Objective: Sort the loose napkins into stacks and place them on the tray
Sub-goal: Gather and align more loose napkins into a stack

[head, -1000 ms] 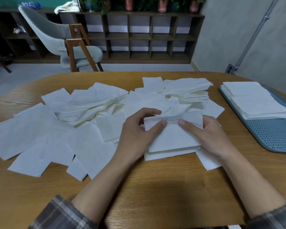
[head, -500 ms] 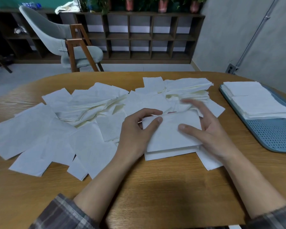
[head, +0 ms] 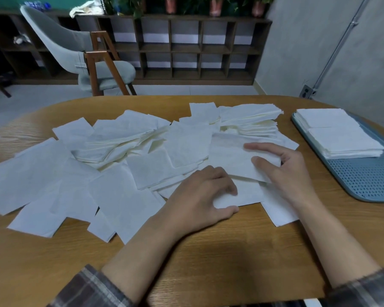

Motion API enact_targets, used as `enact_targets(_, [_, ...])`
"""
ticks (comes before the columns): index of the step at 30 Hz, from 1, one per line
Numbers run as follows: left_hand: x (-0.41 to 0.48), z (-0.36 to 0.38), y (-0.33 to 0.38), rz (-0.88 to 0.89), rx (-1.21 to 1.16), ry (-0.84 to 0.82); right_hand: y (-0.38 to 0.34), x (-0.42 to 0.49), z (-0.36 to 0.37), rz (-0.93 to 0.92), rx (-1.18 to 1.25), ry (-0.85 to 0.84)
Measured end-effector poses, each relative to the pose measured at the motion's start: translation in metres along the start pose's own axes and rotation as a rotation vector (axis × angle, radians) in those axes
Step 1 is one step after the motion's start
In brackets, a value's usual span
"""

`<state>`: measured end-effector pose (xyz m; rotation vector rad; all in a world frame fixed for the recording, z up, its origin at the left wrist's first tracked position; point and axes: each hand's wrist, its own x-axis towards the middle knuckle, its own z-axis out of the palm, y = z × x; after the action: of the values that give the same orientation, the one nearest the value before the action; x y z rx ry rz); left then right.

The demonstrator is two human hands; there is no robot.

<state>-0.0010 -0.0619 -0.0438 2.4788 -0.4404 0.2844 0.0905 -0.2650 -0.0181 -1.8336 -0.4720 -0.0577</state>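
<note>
The desk (head: 231,262) is light wood with visible grain and a low satin sheen. The napkins (head: 120,196) are thin white paper, matt and faintly embossed. The tray (head: 364,178) looks like matt blue-grey plastic with a perforated floor. The chair (head: 53,34) has a smooth grey cloth shell on wooden legs. The sleeve (head: 91,289) is checked woven cloth.
</note>
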Motion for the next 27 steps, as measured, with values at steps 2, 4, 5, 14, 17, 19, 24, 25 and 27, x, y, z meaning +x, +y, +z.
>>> enact_targets(2, [0.0, 0.002, 0.0, 0.039, 0.056, 0.024, 0.002, 0.0, -0.001, -0.01, 0.007, -0.01])
enact_targets(4, [0.0, 0.002, 0.0, 0.059, 0.096, 0.037, 0.002, 0.0, 0.0, -0.019, 0.004, -0.021])
enact_targets(5, [0.0, 0.001, 0.0, 0.049, 0.104, 0.039, 0.002, 0.0, 0.0, -0.024, 0.0, -0.023])
enact_targets(14, [-0.001, -0.009, 0.003, -0.111, -0.082, 0.051, 0.003, 0.001, 0.0, -0.013, 0.0, -0.028])
enact_targets(17, [-0.001, -0.01, 0.003, -0.168, -0.151, 0.08, 0.004, 0.001, 0.001, -0.018, 0.006, -0.042])
enact_targets(19, [-0.001, -0.009, 0.003, -0.203, -0.206, 0.098, 0.004, 0.001, 0.001, -0.032, 0.006, -0.051])
enact_targets(24, [0.002, -0.012, 0.006, -0.243, -0.351, 0.176, 0.003, 0.002, 0.0, -0.054, 0.05, -0.1])
enact_targets(25, [0.002, -0.014, 0.006, -0.239, -0.382, 0.204, 0.002, 0.002, 0.001, -0.052, 0.083, -0.122])
enact_targets(27, [0.002, -0.017, 0.009, -0.215, -0.432, 0.251, 0.0, 0.0, 0.0, -0.058, 0.134, -0.173])
